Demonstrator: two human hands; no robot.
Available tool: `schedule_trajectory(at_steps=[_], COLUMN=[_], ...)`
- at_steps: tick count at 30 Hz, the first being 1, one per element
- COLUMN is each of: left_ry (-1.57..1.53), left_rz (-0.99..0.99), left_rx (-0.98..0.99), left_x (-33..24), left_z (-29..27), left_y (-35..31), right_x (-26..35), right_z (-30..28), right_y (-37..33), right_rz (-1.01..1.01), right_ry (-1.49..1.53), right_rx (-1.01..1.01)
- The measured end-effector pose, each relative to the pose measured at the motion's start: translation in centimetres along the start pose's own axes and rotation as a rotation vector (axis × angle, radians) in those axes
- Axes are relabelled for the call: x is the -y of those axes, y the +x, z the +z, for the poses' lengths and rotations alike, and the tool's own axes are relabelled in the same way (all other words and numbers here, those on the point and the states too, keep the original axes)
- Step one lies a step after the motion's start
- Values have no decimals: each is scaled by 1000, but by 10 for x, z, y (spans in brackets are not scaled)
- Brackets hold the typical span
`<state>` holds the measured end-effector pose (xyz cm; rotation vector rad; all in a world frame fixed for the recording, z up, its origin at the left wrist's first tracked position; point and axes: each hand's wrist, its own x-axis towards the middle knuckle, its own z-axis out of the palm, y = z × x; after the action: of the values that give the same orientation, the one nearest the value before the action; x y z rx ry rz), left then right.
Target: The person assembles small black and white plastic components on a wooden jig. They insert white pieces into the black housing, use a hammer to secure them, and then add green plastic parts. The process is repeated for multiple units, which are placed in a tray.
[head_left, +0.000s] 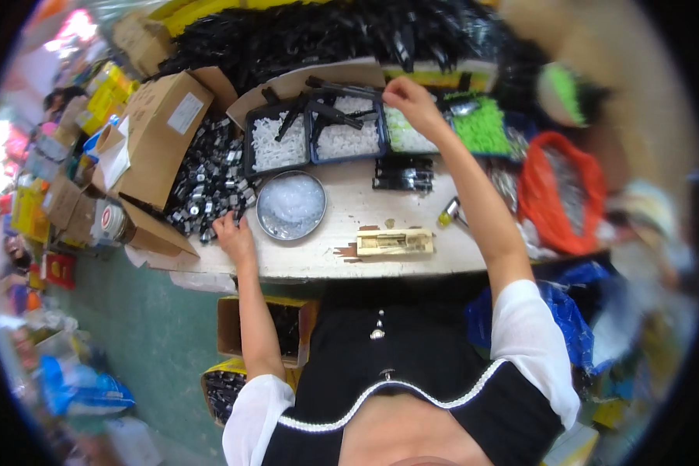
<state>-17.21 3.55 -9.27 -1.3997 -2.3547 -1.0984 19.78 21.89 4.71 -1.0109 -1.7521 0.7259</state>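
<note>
At the left of the bench, my left hand (234,236) is at the near edge of a heap of small black-and-silver parts (198,182). Its fingers look apart, their tips touching the heap. My right hand (412,102) is stretched far forward over the bins, fingers pinched at the right end of a long black plastic part (342,87). That part lies across the top of a bin of white pieces (348,141). More black parts rest on the same bin. A cream-coloured fixture (394,243) with a long slot sits at the bench's near edge.
A round metal dish (291,206) holds clear small pieces. Other bins contain white pieces (278,147) and green pieces (481,128). Black parts (403,174) lie in a row behind the fixture. A red bag (561,194) stands right, a cardboard box (159,136) left, and black parts (326,39) are heaped behind.
</note>
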Motion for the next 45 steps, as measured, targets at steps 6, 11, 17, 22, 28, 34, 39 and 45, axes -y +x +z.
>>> schedule_trajectory(at_steps=[6,11,17,22,28,34,39,45], left_ry=[-12,-41,-30,-196,-232,-413,-815,-884], left_rz=[28,85,22,33,31,-10,-239,-3], left_rx=[21,63,121,221,377,330,487,690], left_x=[-7,-14,-17,3,5,11,-44,-102], left_z=[-22,-22,-35,-43,-49,-49,-68,-59], left_y=[-10,-24,-34,-38,-34,-40,-46,-54], right_x=[76,70,50,61,54,46,30,29], right_z=[-49,-30,46,77,72,38,41,37], right_y=[-80,-168,-200,-193,-196,-197,-224,-230], right_rz=[0,-74,158,254,167,-96,-392,-395], right_ry=[-284,-823,-745,-294,-255,-108,-572,-697], right_rx=[170,398,379,393,428,298,525,527])
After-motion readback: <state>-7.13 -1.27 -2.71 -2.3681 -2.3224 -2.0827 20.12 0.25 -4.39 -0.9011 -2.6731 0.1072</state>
